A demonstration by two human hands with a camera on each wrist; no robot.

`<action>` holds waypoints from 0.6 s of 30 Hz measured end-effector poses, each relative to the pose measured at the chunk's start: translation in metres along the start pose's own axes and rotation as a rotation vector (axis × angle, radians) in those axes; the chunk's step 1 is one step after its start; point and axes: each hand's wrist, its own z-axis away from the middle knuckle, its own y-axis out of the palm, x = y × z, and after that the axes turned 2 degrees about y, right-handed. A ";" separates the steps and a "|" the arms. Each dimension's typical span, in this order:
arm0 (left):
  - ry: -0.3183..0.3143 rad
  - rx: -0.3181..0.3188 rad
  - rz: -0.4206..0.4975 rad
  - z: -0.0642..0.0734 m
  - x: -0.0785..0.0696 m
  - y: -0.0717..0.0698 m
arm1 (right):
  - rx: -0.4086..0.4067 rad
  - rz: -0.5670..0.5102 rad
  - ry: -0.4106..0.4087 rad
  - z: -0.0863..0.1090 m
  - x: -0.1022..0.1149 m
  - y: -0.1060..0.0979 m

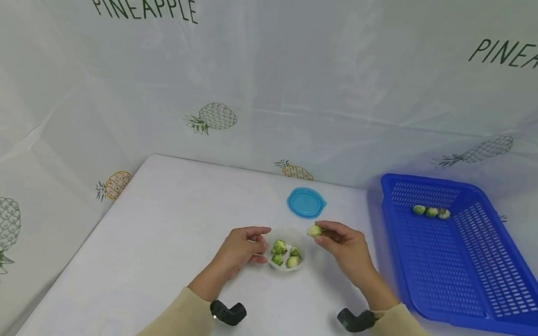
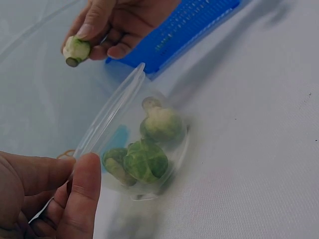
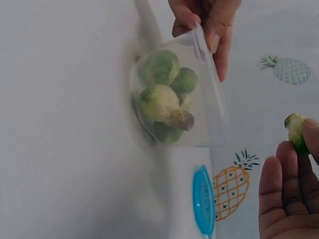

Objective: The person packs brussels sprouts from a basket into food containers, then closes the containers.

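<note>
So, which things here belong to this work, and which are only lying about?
Likely in the job:
sprout in right hand
bowl of sprouts, held by left hand
blue basket with three sprouts

Apparently unused:
blue lid, untouched
pineapple-print sheet behind

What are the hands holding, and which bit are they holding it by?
The right hand pinches a Brussels sprout by its leafy end. The left hand holds the clear bowl by its rim.

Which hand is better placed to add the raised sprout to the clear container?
Probably the right hand: it already pinches that sprout near the clear container, which the left hand holds by its edge.
</note>
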 end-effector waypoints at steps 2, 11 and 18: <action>-0.001 -0.002 -0.003 0.000 0.000 0.000 | 0.001 0.001 0.009 0.000 -0.003 0.003; -0.010 0.000 0.004 -0.001 0.001 0.000 | 0.014 0.023 0.017 -0.001 -0.012 0.015; -0.007 0.010 0.016 0.000 0.000 0.000 | 0.005 0.093 -0.003 -0.004 -0.016 0.021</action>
